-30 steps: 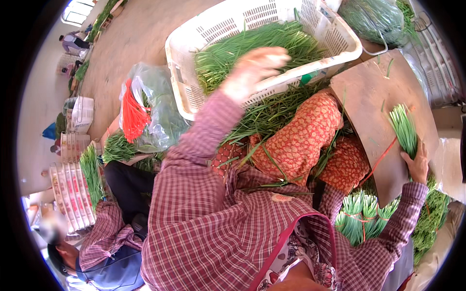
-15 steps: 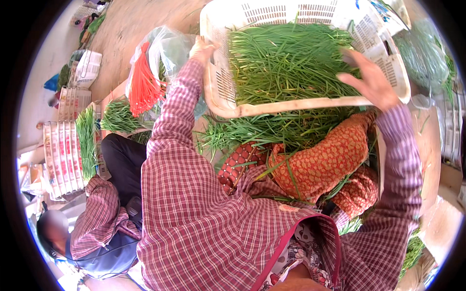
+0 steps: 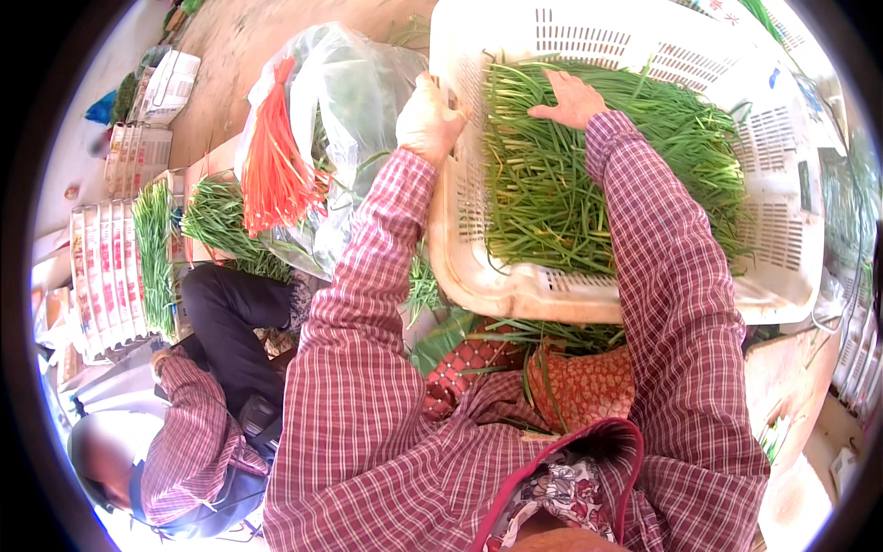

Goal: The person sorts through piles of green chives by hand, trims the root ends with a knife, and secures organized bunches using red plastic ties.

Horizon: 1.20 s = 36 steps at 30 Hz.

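A white plastic crate (image 3: pixel 524 299) stands in front of me, holding a thick layer of long green chives (image 3: pixel 543 198). My left hand (image 3: pixel 429 121) grips the crate's left rim, the fingers curled at its edge and the thumb on the near side. Inside the crate, my right hand (image 3: pixel 575 97) rests on the far part of the chives with its fingers spread, holding nothing. Below the near rim, more loose green stalks lie by the red-and-yellow patterned cloth (image 3: pixel 589 386) on my lap, partly covered by the crate and my right arm.
Left of the crate hang red ties (image 3: pixel 279 161) in a bunch, beside a clear plastic bag (image 3: pixel 345 101). Bundled chives (image 3: pixel 156 258) stand by a white crate (image 3: pixel 110 276) farther left. Another person (image 3: pixel 198 423) sits at lower left. Clear plastic sheeting (image 3: pixel 846 198) lies at far right.
My right hand has moved left, from the crate's right side to the far left of the chives. The crate appears nearer and farther right in view. My left hand stays at its left rim.
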Available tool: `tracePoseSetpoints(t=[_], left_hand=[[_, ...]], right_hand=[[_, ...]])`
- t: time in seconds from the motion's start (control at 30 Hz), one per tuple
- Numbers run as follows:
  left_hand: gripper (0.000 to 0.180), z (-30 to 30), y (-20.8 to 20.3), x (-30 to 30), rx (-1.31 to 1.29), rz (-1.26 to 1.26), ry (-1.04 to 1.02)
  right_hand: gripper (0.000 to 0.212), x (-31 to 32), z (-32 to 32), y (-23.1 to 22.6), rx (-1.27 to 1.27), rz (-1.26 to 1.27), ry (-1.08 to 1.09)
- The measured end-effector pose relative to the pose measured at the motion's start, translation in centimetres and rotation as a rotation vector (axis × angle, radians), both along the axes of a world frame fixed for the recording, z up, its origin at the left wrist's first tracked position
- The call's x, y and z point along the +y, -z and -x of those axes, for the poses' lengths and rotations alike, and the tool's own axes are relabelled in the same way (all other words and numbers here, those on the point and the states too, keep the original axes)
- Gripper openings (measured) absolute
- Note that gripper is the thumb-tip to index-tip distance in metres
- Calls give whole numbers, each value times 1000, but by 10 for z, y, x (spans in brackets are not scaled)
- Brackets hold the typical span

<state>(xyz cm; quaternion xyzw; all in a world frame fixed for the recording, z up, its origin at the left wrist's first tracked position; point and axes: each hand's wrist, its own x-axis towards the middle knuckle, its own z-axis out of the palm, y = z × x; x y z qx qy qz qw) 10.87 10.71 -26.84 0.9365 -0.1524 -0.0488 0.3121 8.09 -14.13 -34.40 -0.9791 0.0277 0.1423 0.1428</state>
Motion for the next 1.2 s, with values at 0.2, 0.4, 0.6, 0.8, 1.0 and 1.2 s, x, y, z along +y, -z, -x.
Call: tracePoseSetpoints(t=[0.2, 0.4, 0.6, 0.8, 1.0, 1.2], left_hand=[[63, 1, 4, -3, 8, 54, 12], [66, -1, 9, 1, -59, 71, 54], [68, 1, 4, -1, -23, 123, 54], [59, 2, 4, -3, 16, 84, 25], [59, 4, 2, -5, 53, 84, 4], [67, 0, 9, 2, 7, 80, 22]], right_hand=[[82, -10, -37, 34, 46, 56, -102], [50, -24, -24, 38, -9, -64, -335], [39, -29, 1, 27, -312, -17, -418], [47, -28, -34, 38, -519, 110, -458], [65, -32, -33, 60, -159, -150, -329], [61, -7, 9, 48, -326, -84, -326]])
